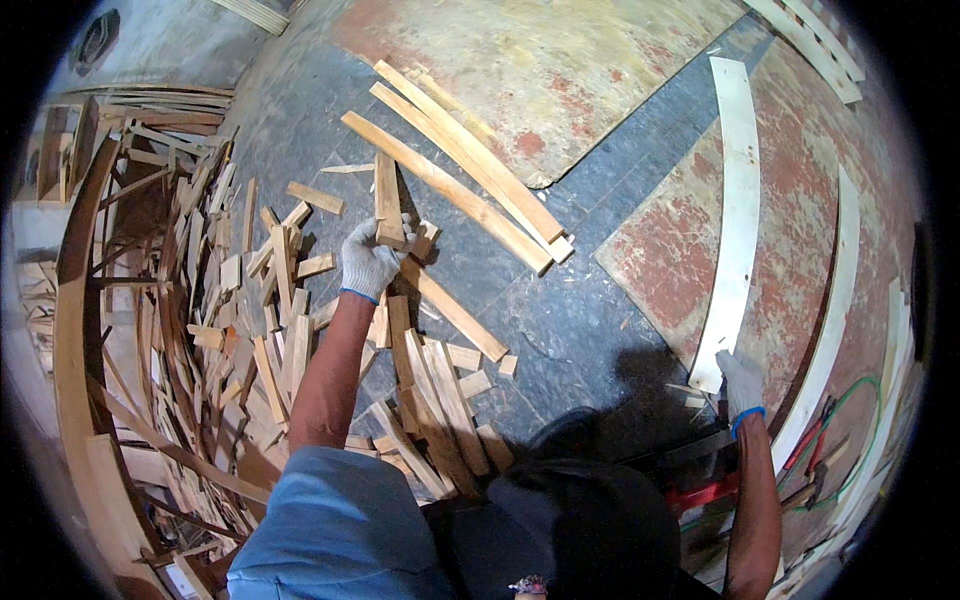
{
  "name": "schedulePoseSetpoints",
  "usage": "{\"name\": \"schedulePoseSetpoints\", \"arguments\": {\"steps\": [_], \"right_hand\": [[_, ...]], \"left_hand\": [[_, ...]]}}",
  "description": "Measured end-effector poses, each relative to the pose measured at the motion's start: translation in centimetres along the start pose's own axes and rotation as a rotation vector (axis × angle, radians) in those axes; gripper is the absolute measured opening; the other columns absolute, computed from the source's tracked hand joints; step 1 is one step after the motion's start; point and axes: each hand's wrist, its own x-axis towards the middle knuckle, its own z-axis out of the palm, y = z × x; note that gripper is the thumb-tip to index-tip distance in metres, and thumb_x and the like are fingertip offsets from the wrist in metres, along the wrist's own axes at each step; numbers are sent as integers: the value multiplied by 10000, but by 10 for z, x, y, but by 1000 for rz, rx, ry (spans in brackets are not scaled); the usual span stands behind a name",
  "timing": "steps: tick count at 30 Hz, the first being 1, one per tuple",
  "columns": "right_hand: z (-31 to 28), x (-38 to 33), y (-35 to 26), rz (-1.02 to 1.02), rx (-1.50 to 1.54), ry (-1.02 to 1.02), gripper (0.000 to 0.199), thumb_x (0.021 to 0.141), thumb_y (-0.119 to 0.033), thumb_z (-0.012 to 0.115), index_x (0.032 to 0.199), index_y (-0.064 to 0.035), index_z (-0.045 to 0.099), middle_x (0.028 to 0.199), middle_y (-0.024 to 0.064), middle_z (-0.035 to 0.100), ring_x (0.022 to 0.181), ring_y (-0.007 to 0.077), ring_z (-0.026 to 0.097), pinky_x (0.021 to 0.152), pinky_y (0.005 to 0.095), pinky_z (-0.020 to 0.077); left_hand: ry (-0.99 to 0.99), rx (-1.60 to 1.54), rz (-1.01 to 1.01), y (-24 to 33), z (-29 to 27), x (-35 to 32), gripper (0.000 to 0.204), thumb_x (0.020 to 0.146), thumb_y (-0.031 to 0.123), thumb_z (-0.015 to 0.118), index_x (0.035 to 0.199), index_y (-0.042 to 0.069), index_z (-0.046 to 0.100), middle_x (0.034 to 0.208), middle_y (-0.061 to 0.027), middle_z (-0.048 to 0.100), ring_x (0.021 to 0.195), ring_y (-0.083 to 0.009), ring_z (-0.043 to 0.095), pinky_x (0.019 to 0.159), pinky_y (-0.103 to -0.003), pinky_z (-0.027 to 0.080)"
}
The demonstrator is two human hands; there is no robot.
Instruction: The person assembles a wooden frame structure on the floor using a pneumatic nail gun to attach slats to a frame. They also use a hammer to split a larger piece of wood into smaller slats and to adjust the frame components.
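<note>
In a white knit glove with a blue cuff, my left hand (370, 258) is closed around a short wooden block (388, 195), held tilted above the floor. Several short wood offcuts (285, 270) lie around that hand, and a longer wooden strip (455, 312) lies to its right. My right hand (742, 382), gloved the same way, is at the right edge of the near end of a long pale board (733, 210). Its fingers point toward the board, but their undersides are hidden, so a grip cannot be made out.
Heaped wood scraps (185, 330) fill the left side beside a brown frame (78, 270). Three long strips (450, 190) lie ahead on the dark floor. Another pale board (830, 300), a green cable (875, 420) and a red tool part (700, 495) are at the right.
</note>
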Motion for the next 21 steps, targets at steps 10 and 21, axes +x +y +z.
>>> {"name": "schedulePoseSetpoints", "arguments": {"steps": [10,21], "right_hand": [[6,-17,-8,61,72,73,271,923,-362,749,955,-95,711,826,-33,594,694,116,548,548,319,483],[2,-3,3,101,73,-6,318,902,-359,710,990,-55,677,908,3,573,811,163,571,601,346,514]], "left_hand": [[-39,552,81,-22,19,-8,434,1030,270,558,1370,0,551,1133,-132,695,999,-248,678,873,-422,567],[426,1704,311,55,-153,-81,414,972,263,605,1291,14,690,1033,-100,727,918,-196,673,815,-333,534]]}}
